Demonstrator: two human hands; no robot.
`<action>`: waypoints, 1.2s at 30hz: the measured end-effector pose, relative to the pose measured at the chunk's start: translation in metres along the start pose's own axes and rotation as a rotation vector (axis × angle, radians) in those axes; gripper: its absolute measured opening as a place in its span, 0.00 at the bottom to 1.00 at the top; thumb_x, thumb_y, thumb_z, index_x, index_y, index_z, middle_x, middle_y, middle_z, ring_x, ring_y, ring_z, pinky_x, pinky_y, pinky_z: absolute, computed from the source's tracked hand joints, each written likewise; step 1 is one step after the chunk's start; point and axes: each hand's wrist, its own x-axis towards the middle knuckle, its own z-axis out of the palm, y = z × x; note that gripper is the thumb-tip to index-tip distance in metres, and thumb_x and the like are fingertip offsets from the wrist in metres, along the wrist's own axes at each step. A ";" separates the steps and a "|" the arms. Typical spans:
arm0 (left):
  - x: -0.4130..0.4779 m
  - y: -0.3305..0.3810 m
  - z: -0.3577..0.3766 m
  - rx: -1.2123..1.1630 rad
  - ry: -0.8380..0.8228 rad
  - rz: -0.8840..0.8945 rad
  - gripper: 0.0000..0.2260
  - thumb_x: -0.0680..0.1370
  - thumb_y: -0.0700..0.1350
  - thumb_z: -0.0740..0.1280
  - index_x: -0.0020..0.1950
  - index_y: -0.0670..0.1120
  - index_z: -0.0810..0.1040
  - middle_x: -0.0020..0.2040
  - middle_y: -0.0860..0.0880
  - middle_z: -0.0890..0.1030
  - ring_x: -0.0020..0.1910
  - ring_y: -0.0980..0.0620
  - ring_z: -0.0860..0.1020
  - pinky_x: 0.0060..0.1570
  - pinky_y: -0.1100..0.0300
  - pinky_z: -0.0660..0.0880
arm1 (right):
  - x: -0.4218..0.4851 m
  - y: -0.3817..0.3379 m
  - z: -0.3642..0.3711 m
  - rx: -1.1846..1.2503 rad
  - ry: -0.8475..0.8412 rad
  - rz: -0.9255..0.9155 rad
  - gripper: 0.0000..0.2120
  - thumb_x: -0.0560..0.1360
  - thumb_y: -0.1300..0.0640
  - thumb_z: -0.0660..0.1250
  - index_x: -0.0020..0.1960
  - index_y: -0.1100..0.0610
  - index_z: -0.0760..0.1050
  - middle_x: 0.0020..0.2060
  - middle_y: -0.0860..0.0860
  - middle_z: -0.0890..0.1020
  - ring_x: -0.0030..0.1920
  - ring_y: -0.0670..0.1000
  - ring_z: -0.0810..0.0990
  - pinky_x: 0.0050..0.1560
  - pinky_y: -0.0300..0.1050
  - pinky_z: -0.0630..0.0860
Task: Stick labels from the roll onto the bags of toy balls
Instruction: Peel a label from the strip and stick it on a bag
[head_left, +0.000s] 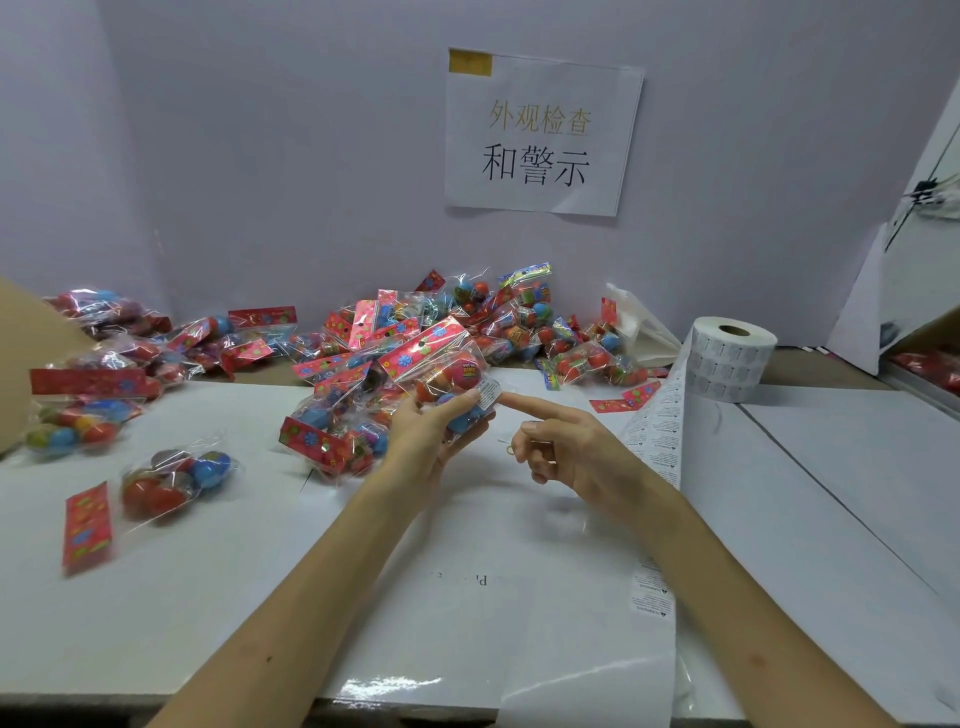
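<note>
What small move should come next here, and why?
Probably press the index finger of the right hand across the label to smooth it down: the left hand grips the bag, the white label sits at its edge, and the fingertip is just beside it, contact unclear.

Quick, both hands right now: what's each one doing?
Left hand: grips a bag of toy balls.
Right hand: open, holds nothing; index finger straight, tip at the label on that bag.

wall sign (540, 135) reads 外观检查 和警示
</note>
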 end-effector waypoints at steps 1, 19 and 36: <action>0.000 0.000 0.000 0.008 0.003 0.002 0.24 0.76 0.38 0.74 0.71 0.41 0.71 0.62 0.38 0.81 0.55 0.40 0.85 0.43 0.57 0.84 | 0.001 0.001 -0.001 -0.028 0.029 -0.004 0.15 0.80 0.57 0.65 0.63 0.43 0.80 0.36 0.54 0.81 0.35 0.49 0.73 0.35 0.40 0.73; 0.002 -0.016 0.005 0.325 -0.192 0.137 0.18 0.71 0.41 0.80 0.56 0.51 0.78 0.50 0.47 0.86 0.44 0.46 0.87 0.39 0.58 0.83 | 0.007 0.011 -0.004 -0.321 0.424 -0.140 0.08 0.79 0.54 0.70 0.54 0.58 0.81 0.34 0.51 0.84 0.31 0.48 0.80 0.35 0.43 0.79; 0.002 -0.012 0.002 0.273 -0.198 0.063 0.15 0.74 0.42 0.77 0.58 0.50 0.79 0.52 0.45 0.85 0.45 0.47 0.87 0.39 0.58 0.83 | 0.005 0.009 -0.001 -0.282 0.340 -0.139 0.06 0.83 0.56 0.65 0.52 0.57 0.80 0.36 0.51 0.84 0.33 0.49 0.82 0.41 0.45 0.82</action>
